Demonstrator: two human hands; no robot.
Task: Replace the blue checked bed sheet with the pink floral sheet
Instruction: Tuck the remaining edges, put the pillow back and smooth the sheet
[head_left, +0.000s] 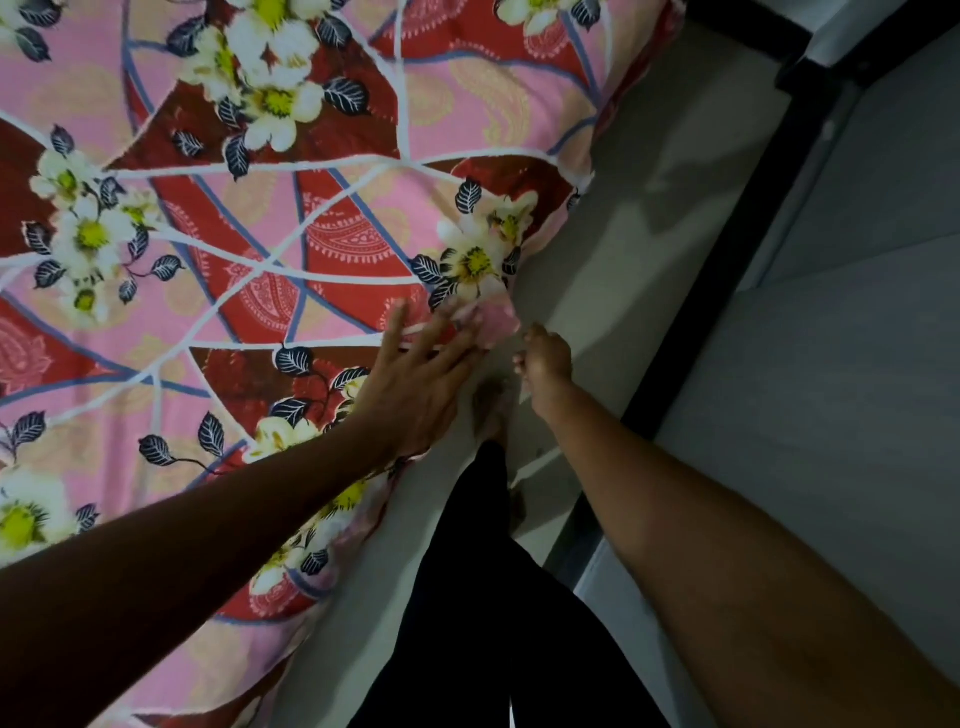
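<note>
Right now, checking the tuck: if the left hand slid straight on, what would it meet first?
Probably the bunched fold of the sheet, just past the left hand, though depth is unclear.

A pale floor (649, 171) runs alongside a dark strip (748, 234) and grey surface (857, 389).

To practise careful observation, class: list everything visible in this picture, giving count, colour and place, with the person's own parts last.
pink and red floral bed sheet: one; pink, red, white flowers; spread over the bed, left and centre.
pale grey tiled floor: one; grey; right of the bed.
black bar: one; black; diagonal across the floor, right.
black trouser leg: one; black; bottom centre.
left hand: one; flat on the sheet, fingers spread, near its edge.
right hand: one; fingers curled beside the sheet's edge; grip unclear.
</note>
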